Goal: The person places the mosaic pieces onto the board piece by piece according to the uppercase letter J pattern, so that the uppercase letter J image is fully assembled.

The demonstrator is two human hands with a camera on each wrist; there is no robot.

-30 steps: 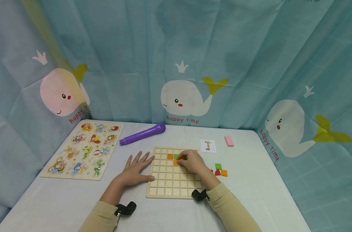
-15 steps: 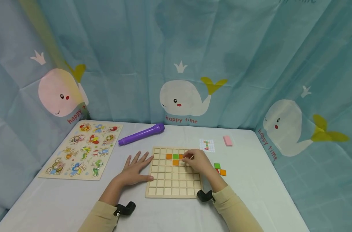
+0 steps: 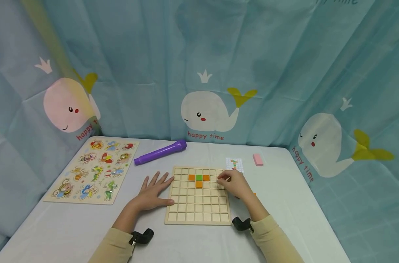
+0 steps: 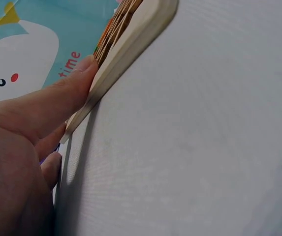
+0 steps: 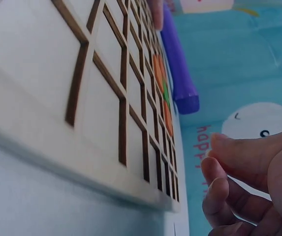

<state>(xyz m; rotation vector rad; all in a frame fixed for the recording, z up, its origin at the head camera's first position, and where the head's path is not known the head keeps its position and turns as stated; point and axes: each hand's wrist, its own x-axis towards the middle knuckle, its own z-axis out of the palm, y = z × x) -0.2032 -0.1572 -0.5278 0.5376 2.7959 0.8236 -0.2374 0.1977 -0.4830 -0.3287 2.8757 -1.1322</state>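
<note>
A wooden grid board (image 3: 199, 200) lies flat on the white table. Four tiles sit in its upper cells: a green square tile (image 3: 199, 178) between two orange ones, with an orange square tile (image 3: 199, 184) directly below the green. My left hand (image 3: 153, 193) is spread at the board's left side, thumb and fingertips touching its edge; in the left wrist view the thumb (image 4: 62, 101) presses on the rim. Over the board's upper right hovers my right hand (image 3: 233, 182), fingers loosely curled. Nothing shows between its thumb and index finger (image 5: 214, 169).
Behind the right hand lies a small pattern card (image 3: 234, 164), with a pink block (image 3: 257, 160) farther right. An orange tile corner (image 3: 254, 194) peeks out past the right wrist. A purple microphone-shaped stick (image 3: 160, 152) and an insect puzzle board (image 3: 92, 170) lie on the left.
My right hand has let go of the orange tile right of the green one and moved rightward, uncovering the row. It now hides most of the loose tiles. The left hand has stayed put.
</note>
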